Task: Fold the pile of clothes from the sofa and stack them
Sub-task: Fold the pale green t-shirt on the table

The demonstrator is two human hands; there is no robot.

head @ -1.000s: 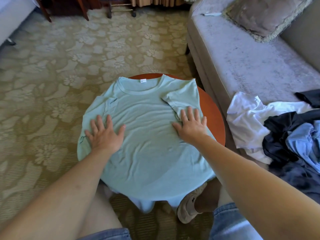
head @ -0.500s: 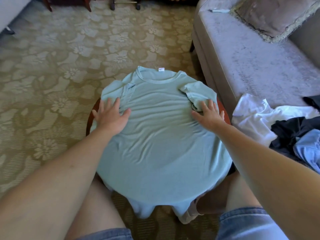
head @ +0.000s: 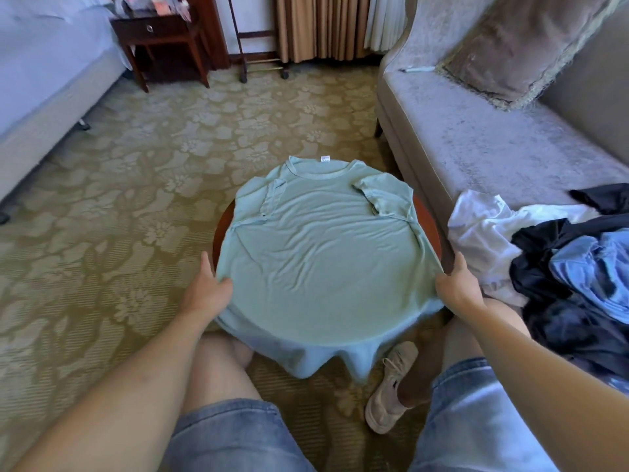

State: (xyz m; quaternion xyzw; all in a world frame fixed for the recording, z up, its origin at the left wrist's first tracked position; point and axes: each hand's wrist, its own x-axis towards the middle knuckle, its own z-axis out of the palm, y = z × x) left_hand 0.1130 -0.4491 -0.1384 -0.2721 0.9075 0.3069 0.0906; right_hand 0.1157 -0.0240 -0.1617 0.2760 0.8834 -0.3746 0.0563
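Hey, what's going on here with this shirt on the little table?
A person seated at a small round table is folding laundry. The left hand and right hand each grip a side edge of a pale green T-shirt spread across the table, its sleeves folded in and its hem hanging off the near edge. A pile of unfolded clothes lies on the sofa to the right.

Soft, matt knit T-shirt (head: 323,253) covers a glossy reddish wood worktop (head: 429,226); at three o'clock, the sofa (head: 476,144) looks velvety; the carpet (head: 136,185) is woven.
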